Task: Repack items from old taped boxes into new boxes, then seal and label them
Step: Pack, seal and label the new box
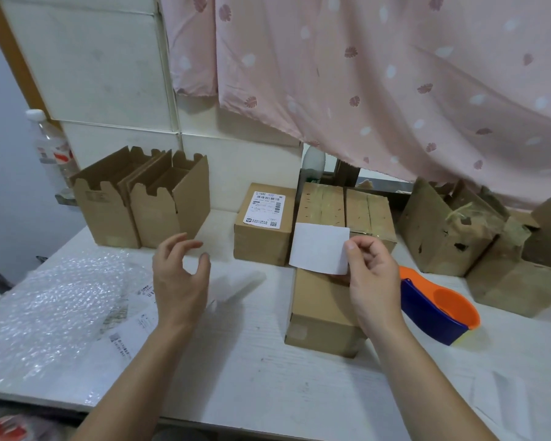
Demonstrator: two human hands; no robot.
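Right hand [374, 281]: we are pinching the right edge of a blank white rectangular label [318, 248] between thumb and fingers

Left hand [178, 278]: we are holding it released above the white wood-grain table [252, 361], fingers loosely curved and gripping nothing

Label position: it is hanging over the far end of a closed plain brown cardboard box [318, 310], which is sitting right of the table's middle

Behind that box: a small brown carton bearing a printed shipping sticker [264, 230] is standing just beside two old tape-wrapped cartons [344, 208] toward the far edge

Far left corner: we are seeing open-topped new brown boxes [140, 198] standing together

Right edge: a blue and orange tape dispenser [436, 307] is lying near our right wrist

Left edge: a clear bubble-wrap sheet [54, 300] is lying partly over printed paper slips [134, 326]
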